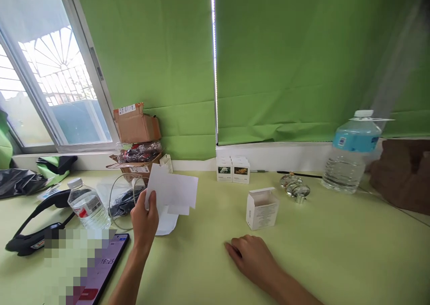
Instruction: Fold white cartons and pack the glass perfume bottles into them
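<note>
My left hand (pixel 145 217) is closed on a white folded sheet (pixel 173 188), which looks like thin card or paper, and holds it up above the table. Below the sheet lies another white piece (pixel 167 223), partly covered, so its shape is unclear. My right hand (pixel 252 256) rests on the table with its fingers loosely curled in, and nothing shows in them. Just beyond it stands a small white box (pixel 262 210) with its top open and fine print on the front.
Small white picture boxes (pixel 232 170) stand by the wall, with shiny round containers (pixel 294 186) nearby. A large water bottle (pixel 347 155) is at right. At left are a small bottle (pixel 88 204), a phone (pixel 105 264), a black headset (pixel 36 233), a cable and stacked cartons (pixel 136 126).
</note>
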`<state>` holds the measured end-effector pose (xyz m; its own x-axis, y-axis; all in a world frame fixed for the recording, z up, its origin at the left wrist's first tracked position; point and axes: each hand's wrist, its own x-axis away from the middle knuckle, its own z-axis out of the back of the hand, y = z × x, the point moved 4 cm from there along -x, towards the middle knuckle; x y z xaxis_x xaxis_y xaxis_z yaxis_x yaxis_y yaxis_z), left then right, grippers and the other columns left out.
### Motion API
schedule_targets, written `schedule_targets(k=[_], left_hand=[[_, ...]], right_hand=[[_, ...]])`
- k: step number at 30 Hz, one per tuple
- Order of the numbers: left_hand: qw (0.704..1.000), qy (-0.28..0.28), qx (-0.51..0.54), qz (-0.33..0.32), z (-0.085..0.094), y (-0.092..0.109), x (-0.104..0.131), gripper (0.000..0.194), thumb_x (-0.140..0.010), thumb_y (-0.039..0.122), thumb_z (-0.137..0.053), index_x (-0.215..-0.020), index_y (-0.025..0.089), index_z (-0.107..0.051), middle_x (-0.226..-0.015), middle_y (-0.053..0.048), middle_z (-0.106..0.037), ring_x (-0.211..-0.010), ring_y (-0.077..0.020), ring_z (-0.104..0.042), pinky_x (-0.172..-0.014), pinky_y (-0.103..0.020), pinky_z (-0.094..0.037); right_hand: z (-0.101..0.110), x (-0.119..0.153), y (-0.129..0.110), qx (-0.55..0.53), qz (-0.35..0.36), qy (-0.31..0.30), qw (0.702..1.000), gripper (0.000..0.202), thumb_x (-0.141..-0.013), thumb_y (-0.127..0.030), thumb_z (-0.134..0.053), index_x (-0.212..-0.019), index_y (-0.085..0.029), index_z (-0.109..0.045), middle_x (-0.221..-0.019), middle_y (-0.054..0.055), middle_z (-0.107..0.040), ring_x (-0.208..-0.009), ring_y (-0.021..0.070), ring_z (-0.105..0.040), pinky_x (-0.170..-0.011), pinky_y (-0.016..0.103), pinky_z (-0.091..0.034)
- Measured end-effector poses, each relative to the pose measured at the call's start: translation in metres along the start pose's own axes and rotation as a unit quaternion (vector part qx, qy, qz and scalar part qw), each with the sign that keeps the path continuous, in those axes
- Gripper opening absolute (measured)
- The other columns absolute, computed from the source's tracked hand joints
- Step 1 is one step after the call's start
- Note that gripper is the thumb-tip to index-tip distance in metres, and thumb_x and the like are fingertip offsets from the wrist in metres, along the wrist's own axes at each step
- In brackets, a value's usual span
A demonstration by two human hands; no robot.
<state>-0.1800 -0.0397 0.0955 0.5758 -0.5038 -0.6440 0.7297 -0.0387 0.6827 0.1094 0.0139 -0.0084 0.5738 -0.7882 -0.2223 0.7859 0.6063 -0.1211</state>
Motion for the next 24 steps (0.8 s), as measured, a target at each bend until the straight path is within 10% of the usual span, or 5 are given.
schedule_targets(k=[5, 10, 18, 24], left_hand=[[0.992, -0.067, 0.108, 0.015, -0.022, 0.013, 0.019, 0.031, -0.089, 0.048, -0.047, -0.094, 0.02, -0.06, -0.081, -0.003, -0.065, -0.072, -0.0175, -0.057, -0.065, -0.025, -0.044], [0.969, -0.131, 0.202, 0.053, -0.044, 0.019, 0.038, 0.039, -0.086, 0.052, -0.05, -0.104, 0.019, -0.063, -0.092, -0.006, -0.068, -0.08, -0.0195, -0.061, -0.069, -0.027, -0.048], [0.915, -0.237, 0.299, 0.129, -0.059, 0.027, 0.057, 0.052, -0.082, 0.053, -0.057, -0.121, 0.018, -0.06, -0.105, -0.008, -0.07, -0.085, -0.0238, -0.064, -0.069, -0.03, -0.052], [0.859, -0.342, 0.364, 0.114, -0.07, 0.043, 0.067, 0.047, -0.08, 0.056, -0.058, -0.113, 0.022, -0.066, -0.138, -0.007, -0.053, -0.128, -0.0304, -0.046, -0.102, -0.038, -0.042]], right_hand=[[0.013, 0.002, 0.0, -0.163, -0.021, 0.017, 0.986, 0.036, -0.095, -0.039, -0.039, -0.077, -0.02, -0.063, -0.068, 0.004, -0.066, -0.064, 0.0181, -0.06, -0.058, 0.029, -0.034], [0.033, 0.002, -0.005, -0.45, -0.062, 0.046, 0.89, 0.054, -0.09, -0.051, -0.048, -0.138, -0.029, -0.036, -0.111, 0.004, -0.061, -0.063, 0.0112, -0.058, -0.059, 0.026, -0.049], [0.038, -0.003, -0.007, -0.641, -0.078, 0.074, 0.76, 0.042, -0.089, -0.05, -0.05, -0.122, -0.023, -0.051, -0.108, 0.007, -0.06, -0.059, 0.012, -0.062, -0.04, 0.023, -0.051], [0.046, -0.003, -0.007, -0.648, -0.062, 0.078, 0.755, 0.043, -0.086, -0.053, -0.053, -0.113, -0.02, -0.058, -0.1, 0.006, -0.062, -0.056, 0.0111, -0.062, -0.042, 0.023, -0.054]])
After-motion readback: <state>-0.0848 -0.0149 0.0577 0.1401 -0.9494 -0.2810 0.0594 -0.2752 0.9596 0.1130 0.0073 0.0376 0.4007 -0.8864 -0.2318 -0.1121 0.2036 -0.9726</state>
